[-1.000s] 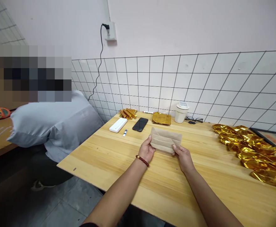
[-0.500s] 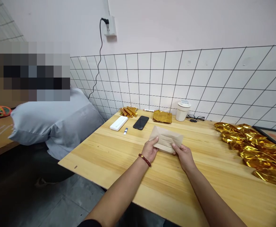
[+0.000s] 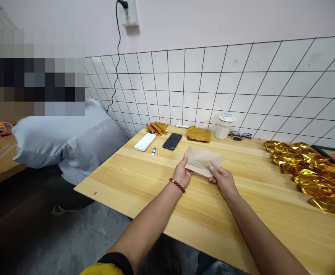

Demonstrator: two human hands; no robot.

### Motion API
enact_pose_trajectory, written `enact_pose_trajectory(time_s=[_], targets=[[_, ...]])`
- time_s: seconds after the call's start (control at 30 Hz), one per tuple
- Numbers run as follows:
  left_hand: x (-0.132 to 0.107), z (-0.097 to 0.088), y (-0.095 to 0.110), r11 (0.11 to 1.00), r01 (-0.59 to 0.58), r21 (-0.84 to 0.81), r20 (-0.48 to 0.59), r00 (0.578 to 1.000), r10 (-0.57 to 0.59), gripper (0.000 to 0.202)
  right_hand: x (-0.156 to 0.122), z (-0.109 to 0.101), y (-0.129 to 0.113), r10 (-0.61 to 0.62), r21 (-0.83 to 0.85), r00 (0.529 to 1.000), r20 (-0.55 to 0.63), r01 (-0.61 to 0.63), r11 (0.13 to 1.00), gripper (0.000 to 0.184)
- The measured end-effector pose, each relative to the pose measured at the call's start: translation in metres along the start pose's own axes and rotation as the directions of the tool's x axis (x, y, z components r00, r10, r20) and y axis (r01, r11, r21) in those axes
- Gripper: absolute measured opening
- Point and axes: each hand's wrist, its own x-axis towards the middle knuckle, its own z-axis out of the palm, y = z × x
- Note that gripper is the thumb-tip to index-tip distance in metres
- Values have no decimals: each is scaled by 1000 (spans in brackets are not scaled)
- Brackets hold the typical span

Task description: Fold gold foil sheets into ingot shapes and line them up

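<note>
A thin, folded tan paper piece, much like a kraft paper envelope (image 3: 203,158), is held tilted above the wooden table (image 3: 144,179). My left hand (image 3: 183,173) supports its left end, thumb at the edge and fingers mostly hidden underneath. At the lower right corner, my right hand (image 3: 223,179) pinches it with the thumb on top. A dark red bead bracelet (image 3: 177,185) circles my left wrist. Just beyond the paper lie a black phone (image 3: 172,141) and a stack of gold foil sheets (image 3: 198,134).
Behind the phone are gold foil strips (image 3: 157,128); a white power bank (image 3: 145,142) and small blue-white tube (image 3: 154,151) lie nearby. A white lidded cup (image 3: 224,126) stands beside eyeglasses (image 3: 240,135). Gold foil pieces (image 3: 307,168) cover the right side. Someone in grey (image 3: 70,141) sits left.
My left thumb has shifted from the envelope's face to its left edge. The creases on its face look flatter now. The view has tilted slightly downward.
</note>
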Motion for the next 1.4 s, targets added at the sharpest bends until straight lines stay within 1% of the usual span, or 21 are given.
enact_pose_trajectory(time_s=[0.17,0.4,0.47,0.57,0.6,0.67,0.77,0.87,0.93,1.03,1.13,1.2,1.27,1.4], targets=[[3,-2,4,999,-29,-36,-36,999,28,19,2,-2,1,17,22,999,-43,-16,1000,55],[4,-4,7,998,15,-55,-26,1000,-16,20,3,-2,3,7,8,999,-40,-6,1000,56],[2,-5,4,999,23,-34,42,999,-22,23,4,-2,4,-8,15,999,-41,9,1000,55],[-5,-6,-4,996,6,90,187,982,-23,29,4,-3,5,-12,18,1000,-26,13,1000,55],[-7,-5,-7,991,-14,131,216,976,-14,30,4,-3,5,-8,11,1000,-14,9,1000,55],[-11,-3,-12,984,-63,169,239,971,21,30,4,-3,4,0,-1,1000,14,0,1000,54],[-15,1,-14,981,-102,164,229,971,63,29,3,-1,3,-9,17,999,36,9,1000,51],[-16,3,-13,982,-106,159,218,974,70,31,2,1,1,-19,22,999,42,18,1000,51],[-15,2,-13,984,-91,153,206,977,59,34,2,1,0,-1,-1,999,52,1,1000,52],[-9,-2,-11,989,-71,130,154,987,51,36,1,1,-1,32,-15,998,47,-32,999,54],[-2,-6,-8,994,-65,93,124,991,53,33,1,-1,0,40,-20,999,37,-39,999,55],[2,-6,-6,996,-49,74,112,993,41,31,1,-2,1,37,-31,999,40,-35,999,55],[4,-6,-5,998,-30,54,76,997,26,29,2,-3,3,27,-35,998,49,-25,999,54],[6,-6,-3,999,-17,49,-6,1000,17,28,4,-4,7,-9,23,999,43,8,1000,51]])
